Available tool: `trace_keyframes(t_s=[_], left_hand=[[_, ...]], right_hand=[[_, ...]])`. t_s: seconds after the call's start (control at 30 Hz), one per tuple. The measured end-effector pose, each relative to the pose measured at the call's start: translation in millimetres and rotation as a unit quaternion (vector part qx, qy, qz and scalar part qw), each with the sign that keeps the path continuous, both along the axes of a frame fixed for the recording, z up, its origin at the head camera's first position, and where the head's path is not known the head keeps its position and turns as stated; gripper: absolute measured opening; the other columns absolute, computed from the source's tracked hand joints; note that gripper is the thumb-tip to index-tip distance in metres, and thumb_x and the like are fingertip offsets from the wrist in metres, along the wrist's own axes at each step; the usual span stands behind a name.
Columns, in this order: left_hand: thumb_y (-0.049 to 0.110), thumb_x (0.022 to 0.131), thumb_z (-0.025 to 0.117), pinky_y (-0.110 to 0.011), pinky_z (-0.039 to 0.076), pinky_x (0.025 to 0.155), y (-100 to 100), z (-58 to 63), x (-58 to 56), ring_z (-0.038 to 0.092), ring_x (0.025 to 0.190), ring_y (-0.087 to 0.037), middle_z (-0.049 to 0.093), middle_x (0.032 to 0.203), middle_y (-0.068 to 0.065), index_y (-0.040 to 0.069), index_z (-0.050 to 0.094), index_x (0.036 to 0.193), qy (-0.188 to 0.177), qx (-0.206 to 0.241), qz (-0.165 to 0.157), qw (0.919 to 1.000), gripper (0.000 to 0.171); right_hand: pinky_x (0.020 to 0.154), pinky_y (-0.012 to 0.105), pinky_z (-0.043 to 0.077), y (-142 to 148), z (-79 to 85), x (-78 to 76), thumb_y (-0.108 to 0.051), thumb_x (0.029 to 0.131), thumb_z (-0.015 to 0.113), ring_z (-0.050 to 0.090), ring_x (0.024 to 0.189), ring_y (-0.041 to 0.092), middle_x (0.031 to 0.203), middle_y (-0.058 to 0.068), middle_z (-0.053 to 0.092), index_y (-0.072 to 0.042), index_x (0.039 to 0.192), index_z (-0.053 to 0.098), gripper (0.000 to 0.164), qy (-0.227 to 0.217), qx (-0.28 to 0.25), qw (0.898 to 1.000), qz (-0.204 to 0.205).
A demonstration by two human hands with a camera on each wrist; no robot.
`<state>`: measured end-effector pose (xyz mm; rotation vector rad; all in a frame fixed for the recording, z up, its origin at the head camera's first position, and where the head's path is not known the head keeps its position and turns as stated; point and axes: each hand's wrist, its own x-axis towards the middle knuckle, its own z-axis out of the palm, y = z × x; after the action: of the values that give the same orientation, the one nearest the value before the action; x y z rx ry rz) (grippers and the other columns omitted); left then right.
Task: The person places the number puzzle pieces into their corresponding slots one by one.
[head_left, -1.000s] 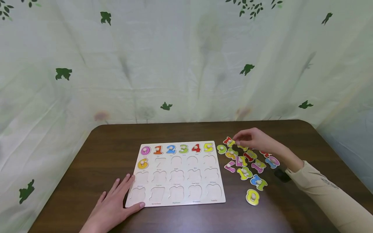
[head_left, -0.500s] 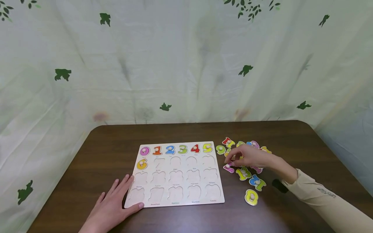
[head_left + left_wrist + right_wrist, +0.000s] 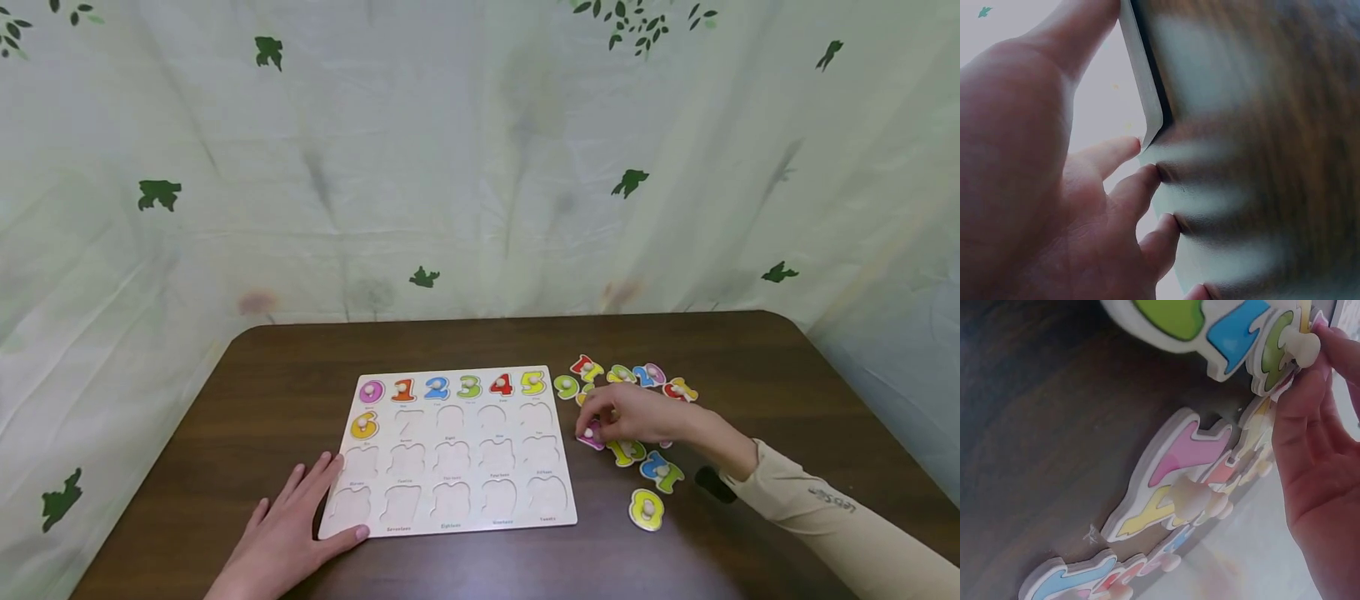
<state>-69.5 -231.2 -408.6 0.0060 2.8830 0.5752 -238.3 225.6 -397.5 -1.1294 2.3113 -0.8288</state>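
Observation:
A white number puzzle board lies on the table, with the numbers 0 to 5 in its top row and a yellow 6 piece below them. My left hand rests at the board's left edge, fingers spread on the table and thumb on the near corner. To the right of the board, my right hand pinches a pink number 7 piece between thumb and fingertips. The right wrist view shows the thumb and finger meeting at the pink piece, mostly hidden there. Some loose pieces are hidden under this hand.
Several loose knobbed number pieces surround the right hand, among them a green 9, a blue and green piece and a yellow rounded piece. A small black object lies by the right sleeve. A printed curtain hangs behind the table.
My right hand has come from the far pieces toward me, down to the pink 7, and now grips it; the piece has turned slightly. My left hand stays at the board.

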Motion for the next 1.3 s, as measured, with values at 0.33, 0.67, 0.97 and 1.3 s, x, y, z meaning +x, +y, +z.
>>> trace_keyframes(t_s=[0.33,0.67,0.97,1.3], left_hand=[[0.083,0.070,0.060,-0.078,0.016,0.097,0,1.1,-1.0,0.021,0.141,-0.050,0.030,0.157,-0.018,0.013,0.033,0.154,-0.006,-0.001,0.001,1.0000,0.112],[0.084,0.071,0.058,-0.078,0.018,0.097,0,2.5,0.4,0.022,0.141,-0.048,0.031,0.157,-0.017,0.014,0.035,0.154,0.005,-0.005,-0.001,1.0000,0.111],[0.082,0.070,0.060,-0.078,0.016,0.098,1,3.8,-0.5,0.020,0.142,-0.049,0.029,0.158,-0.017,0.015,0.033,0.155,-0.012,-0.008,0.005,0.9999,0.111],[0.081,0.072,0.060,-0.075,0.019,0.100,1,5.1,3.2,0.022,0.143,-0.046,0.031,0.158,-0.013,0.018,0.034,0.154,0.014,0.000,0.003,0.9999,0.107]], right_hand=[[0.065,0.026,0.053,0,5.6,-0.3,-0.013,0.088,0.075,0.063,0.075,0.012,0.091,-0.007,0.069,-0.019,0.097,0.076,0.011,-0.019,-0.030,0.997,-0.065],[0.059,0.027,0.052,-26,10.3,3.1,-0.029,0.087,0.077,0.061,0.067,0.014,0.072,-0.005,0.068,-0.023,0.091,0.073,0.009,-0.028,-0.059,0.993,-0.099],[0.056,0.034,0.054,-57,16.5,1.0,-0.019,0.087,0.078,0.061,0.067,0.023,0.081,-0.002,0.068,-0.022,0.095,0.072,0.010,-0.035,-0.108,0.989,-0.099],[0.065,0.032,0.054,-100,19.2,-7.0,-0.013,0.087,0.077,0.064,0.072,0.018,0.084,-0.003,0.071,-0.017,0.097,0.073,0.011,-0.064,-0.129,0.986,-0.082]])
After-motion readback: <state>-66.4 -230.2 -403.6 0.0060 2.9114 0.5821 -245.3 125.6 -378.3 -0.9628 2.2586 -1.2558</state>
